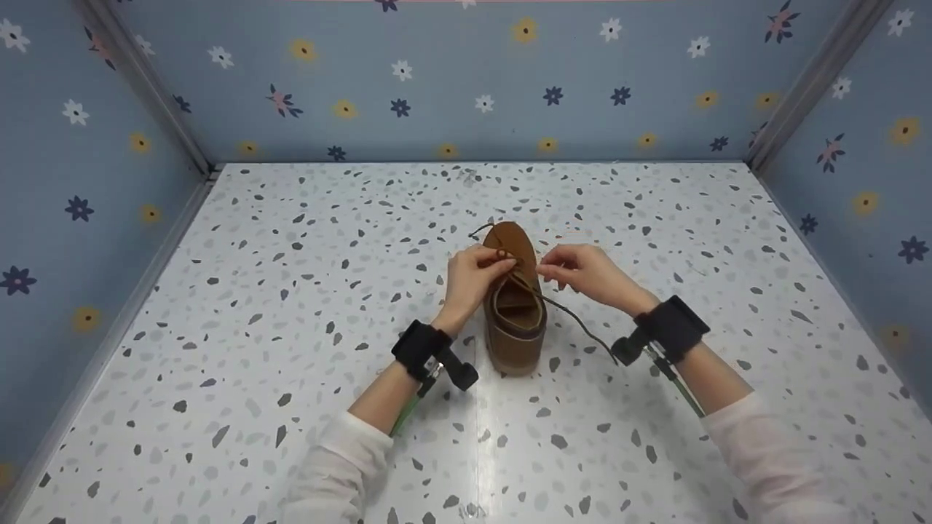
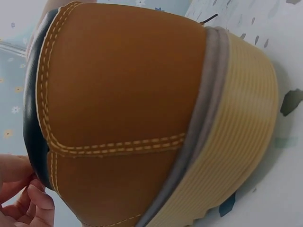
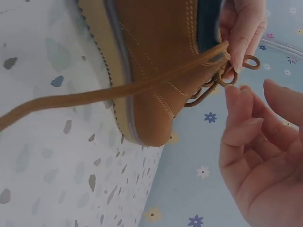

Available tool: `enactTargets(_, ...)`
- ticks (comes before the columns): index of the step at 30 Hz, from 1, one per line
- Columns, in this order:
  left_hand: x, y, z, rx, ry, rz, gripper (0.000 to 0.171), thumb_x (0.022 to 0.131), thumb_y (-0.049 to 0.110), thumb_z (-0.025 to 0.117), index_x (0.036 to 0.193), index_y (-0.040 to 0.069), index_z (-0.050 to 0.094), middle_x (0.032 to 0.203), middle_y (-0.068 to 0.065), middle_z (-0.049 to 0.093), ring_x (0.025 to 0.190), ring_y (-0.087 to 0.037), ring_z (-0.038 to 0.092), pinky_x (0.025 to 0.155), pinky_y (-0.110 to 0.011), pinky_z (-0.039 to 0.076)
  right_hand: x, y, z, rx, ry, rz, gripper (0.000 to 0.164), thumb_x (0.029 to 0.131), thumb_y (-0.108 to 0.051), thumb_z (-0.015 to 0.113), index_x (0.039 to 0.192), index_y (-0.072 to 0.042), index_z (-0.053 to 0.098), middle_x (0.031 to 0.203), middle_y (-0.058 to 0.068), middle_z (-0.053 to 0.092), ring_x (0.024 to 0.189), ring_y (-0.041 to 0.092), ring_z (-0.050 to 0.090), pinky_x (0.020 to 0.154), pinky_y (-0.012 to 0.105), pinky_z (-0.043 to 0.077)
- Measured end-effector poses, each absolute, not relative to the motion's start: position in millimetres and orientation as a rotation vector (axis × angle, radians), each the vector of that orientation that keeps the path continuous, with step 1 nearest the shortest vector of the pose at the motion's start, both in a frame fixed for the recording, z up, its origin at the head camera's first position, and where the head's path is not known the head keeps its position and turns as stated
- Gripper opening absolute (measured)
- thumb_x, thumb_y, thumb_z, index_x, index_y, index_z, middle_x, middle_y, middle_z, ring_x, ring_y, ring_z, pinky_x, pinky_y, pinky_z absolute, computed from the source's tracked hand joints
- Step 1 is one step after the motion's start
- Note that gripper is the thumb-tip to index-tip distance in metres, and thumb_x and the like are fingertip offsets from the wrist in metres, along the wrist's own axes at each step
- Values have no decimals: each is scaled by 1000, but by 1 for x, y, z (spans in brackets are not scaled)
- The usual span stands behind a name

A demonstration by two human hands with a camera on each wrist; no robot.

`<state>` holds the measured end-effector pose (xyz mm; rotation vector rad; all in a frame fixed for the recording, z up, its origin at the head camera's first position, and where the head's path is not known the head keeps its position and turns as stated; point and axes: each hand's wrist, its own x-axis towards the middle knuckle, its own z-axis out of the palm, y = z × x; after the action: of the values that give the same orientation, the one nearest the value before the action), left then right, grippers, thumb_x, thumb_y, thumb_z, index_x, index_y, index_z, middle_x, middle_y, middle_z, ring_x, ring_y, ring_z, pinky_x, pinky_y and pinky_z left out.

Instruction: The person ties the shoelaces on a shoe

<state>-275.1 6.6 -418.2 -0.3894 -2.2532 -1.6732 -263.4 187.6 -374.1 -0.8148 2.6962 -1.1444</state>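
A brown lace-up shoe [image 1: 514, 355] with a pale ribbed sole [image 2: 246, 94] stands upright on the speckled surface, toe pointing away. My left hand [image 1: 475, 275] pinches the brown lace at the top of the lacing, and a small loop [image 3: 252, 62] sticks out past its fingertips. From there one long lace end [image 1: 579, 319] runs over the shoe's right side, and a short end [image 1: 480, 230] lies out by the toe. Close to the loop, my right hand [image 1: 588, 275] holds nothing; in the right wrist view its thumb stands apart from its bent fingers.
The speckled white tabletop [image 1: 255, 349] spreads around the shoe. Blue flowered panels [image 1: 451, 80] enclose it at the back and both sides, with grey posts [image 1: 801, 84] in the corners. Each wrist wears a black strap [image 1: 673, 327] with a green cable.
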Motion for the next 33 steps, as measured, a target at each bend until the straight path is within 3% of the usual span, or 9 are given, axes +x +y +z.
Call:
enactTargets(6,-298,12,-454,-340,-2223,-1614,18,55,37,57,67,23,57,61,9,47,53,-3,42,45,-24,34,-250,193,-389,-845,2689,-1043,19,67,-34,47,79,-20,50,68,-6,49,51,10,45,40,24,35)
enactTargets(12,-281,9,-429,-348,-2215,-1767,15,58,23,60,69,13,58,65,2,51,52,-9,46,42,-28,36,-246,196,-397,-891,2699,-1032,21,64,-33,51,76,-16,50,65,-5,49,51,11,44,41,23,35)
enactTargets(19,-320,15,-486,-344,-2198,-1754,20,57,27,59,74,15,58,70,1,51,49,-9,45,37,-21,35,-245,191,-395,-931,2688,-1136,24,65,-29,51,79,-10,49,66,-2,49,50,13,45,41,22,35)
enactTargets(24,-303,14,-460,-328,-2230,-1681,19,57,30,58,71,17,58,67,4,50,51,-8,45,41,-22,36,-245,189,-394,-893,2705,-1106,21,64,-31,52,74,-13,49,63,-2,49,47,11,43,40,23,35)
enactTargets(33,-301,13,-461,-314,-2201,-1655,21,53,38,57,68,22,56,64,9,49,50,-4,44,40,-24,36,-245,187,-392,-905,2737,-1117,17,63,-28,53,66,-12,50,57,-2,48,46,8,43,39,22,34)
